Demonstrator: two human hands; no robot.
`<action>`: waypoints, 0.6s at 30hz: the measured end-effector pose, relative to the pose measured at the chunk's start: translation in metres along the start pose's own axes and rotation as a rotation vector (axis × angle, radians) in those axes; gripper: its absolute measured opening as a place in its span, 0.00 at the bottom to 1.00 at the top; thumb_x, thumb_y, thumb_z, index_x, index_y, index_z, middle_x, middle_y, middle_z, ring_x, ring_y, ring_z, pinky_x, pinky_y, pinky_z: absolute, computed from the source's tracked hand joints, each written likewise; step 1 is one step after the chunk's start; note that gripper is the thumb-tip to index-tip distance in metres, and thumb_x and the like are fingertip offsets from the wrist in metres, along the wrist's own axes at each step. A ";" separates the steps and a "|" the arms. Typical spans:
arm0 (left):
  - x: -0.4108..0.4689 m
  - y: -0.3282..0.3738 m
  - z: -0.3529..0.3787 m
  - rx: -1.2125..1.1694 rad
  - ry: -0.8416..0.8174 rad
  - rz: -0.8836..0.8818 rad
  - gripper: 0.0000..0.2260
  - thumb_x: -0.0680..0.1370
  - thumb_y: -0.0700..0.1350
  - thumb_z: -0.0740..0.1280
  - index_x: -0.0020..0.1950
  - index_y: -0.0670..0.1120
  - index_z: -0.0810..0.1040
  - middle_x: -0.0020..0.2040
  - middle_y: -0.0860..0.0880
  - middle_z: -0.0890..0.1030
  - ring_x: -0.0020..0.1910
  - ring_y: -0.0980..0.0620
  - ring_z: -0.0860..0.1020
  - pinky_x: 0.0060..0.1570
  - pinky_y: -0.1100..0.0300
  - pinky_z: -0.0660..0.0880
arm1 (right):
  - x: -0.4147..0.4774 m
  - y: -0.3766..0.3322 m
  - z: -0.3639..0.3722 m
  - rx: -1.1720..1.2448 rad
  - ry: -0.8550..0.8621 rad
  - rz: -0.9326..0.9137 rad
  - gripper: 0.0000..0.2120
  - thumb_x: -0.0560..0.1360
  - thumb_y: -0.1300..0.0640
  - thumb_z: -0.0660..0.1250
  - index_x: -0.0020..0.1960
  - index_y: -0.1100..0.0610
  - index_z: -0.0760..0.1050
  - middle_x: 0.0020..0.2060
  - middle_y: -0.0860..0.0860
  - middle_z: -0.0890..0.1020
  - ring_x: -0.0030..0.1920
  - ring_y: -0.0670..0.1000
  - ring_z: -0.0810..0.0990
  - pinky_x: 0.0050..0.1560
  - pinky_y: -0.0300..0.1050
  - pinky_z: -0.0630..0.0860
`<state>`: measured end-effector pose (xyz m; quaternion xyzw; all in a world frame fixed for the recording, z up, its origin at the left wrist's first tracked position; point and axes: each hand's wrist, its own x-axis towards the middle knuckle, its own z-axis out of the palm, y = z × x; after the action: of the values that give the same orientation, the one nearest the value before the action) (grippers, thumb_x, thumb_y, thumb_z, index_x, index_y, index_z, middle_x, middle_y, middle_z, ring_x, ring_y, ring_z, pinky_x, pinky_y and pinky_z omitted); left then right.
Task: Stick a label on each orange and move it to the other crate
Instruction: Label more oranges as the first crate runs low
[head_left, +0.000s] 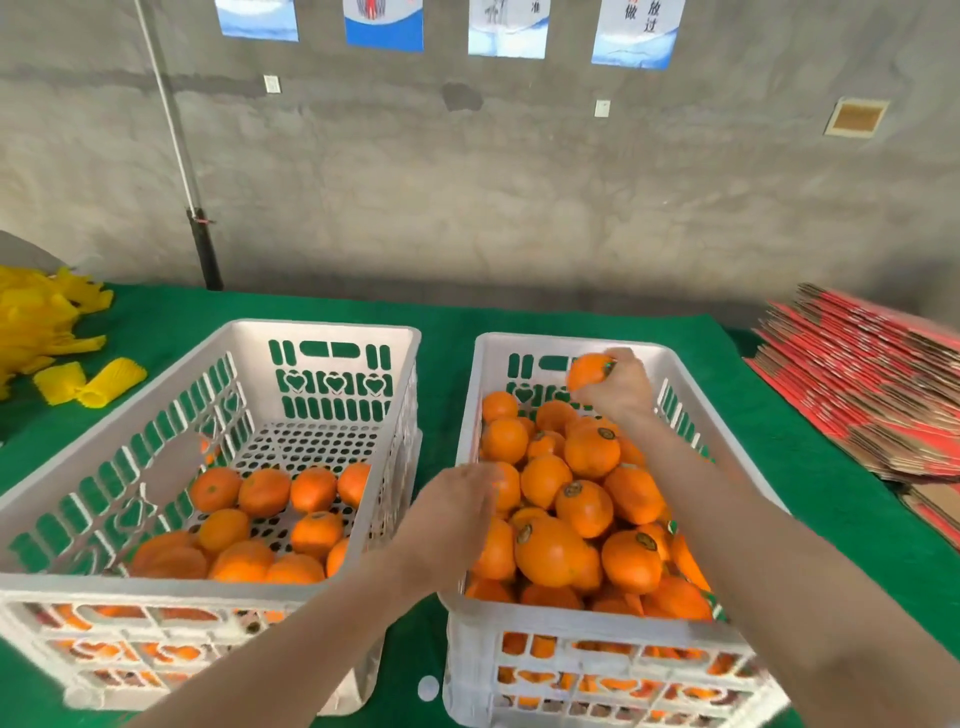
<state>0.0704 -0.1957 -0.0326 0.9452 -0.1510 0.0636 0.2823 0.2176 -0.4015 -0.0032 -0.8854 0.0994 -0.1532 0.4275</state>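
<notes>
Left hand (457, 519) over the near-left rim of the right crate (571, 621); it is blurred, so I cannot tell how my fingers lie. The right crate is heaped with oranges (550, 551). The left crate (156, 584) has fruit in its near half only. Far end of the right crate: my right hand (621, 389) grips the held orange (586, 371) above the heap.

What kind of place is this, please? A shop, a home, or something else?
Likely a fruit packing room. White crates of oranges stand on a green table, with yellow foam fruit sleeves and flattened red cartons beside them.
</notes>
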 end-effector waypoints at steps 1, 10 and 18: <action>0.000 -0.001 0.004 0.013 0.021 0.017 0.14 0.82 0.41 0.55 0.65 0.48 0.73 0.53 0.50 0.78 0.48 0.54 0.75 0.45 0.68 0.70 | 0.017 0.015 0.001 -0.055 0.007 0.072 0.28 0.65 0.62 0.72 0.64 0.62 0.69 0.58 0.60 0.76 0.57 0.60 0.76 0.56 0.51 0.76; 0.003 -0.013 0.016 -0.129 0.144 0.048 0.13 0.80 0.43 0.61 0.64 0.51 0.73 0.52 0.55 0.76 0.43 0.60 0.70 0.42 0.73 0.64 | 0.052 0.059 0.014 -0.275 -0.175 0.335 0.37 0.66 0.56 0.74 0.70 0.61 0.60 0.62 0.62 0.71 0.60 0.62 0.72 0.57 0.59 0.75; 0.002 -0.054 -0.039 -0.289 0.256 -0.093 0.10 0.80 0.38 0.60 0.58 0.47 0.77 0.50 0.56 0.76 0.44 0.64 0.74 0.41 0.78 0.69 | -0.057 -0.058 0.050 -0.014 0.018 -0.565 0.21 0.74 0.62 0.68 0.65 0.61 0.69 0.64 0.57 0.72 0.67 0.56 0.67 0.67 0.46 0.63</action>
<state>0.0884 -0.1320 -0.0274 0.8851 -0.0776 0.1477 0.4345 0.1846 -0.3117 0.0023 -0.8795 -0.1465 -0.2734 0.3609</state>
